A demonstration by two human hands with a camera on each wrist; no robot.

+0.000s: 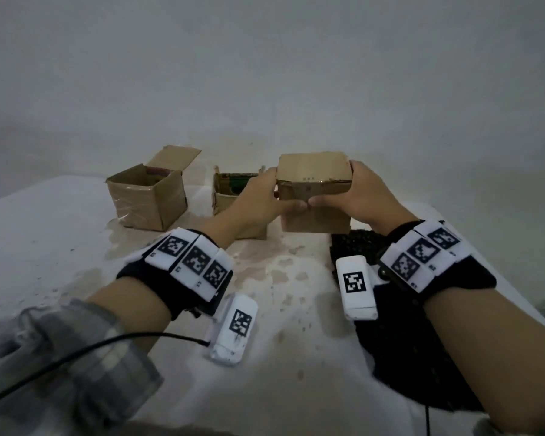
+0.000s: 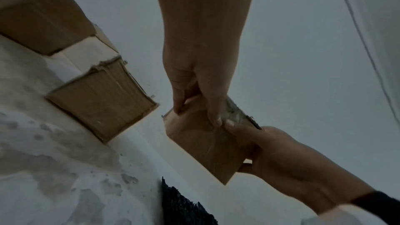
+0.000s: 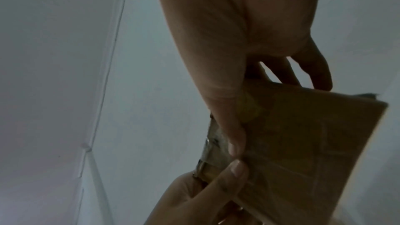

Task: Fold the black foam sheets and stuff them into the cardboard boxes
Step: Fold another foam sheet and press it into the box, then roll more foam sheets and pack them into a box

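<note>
Both my left hand (image 1: 258,196) and right hand (image 1: 356,196) pinch the closed brown cardboard box (image 1: 313,174) mid-frame; if either thumb slips, it could drop onto the black foam sheet (image 1: 359,243).

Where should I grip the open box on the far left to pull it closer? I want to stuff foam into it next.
Grip the open box by its two opposite side walls, one hand on each, coming down from above and in front. Its top is open and one flap stands up at the back, so the near rim and sides are free. Both the left hand and right hand currently hold the closed box.
</note>
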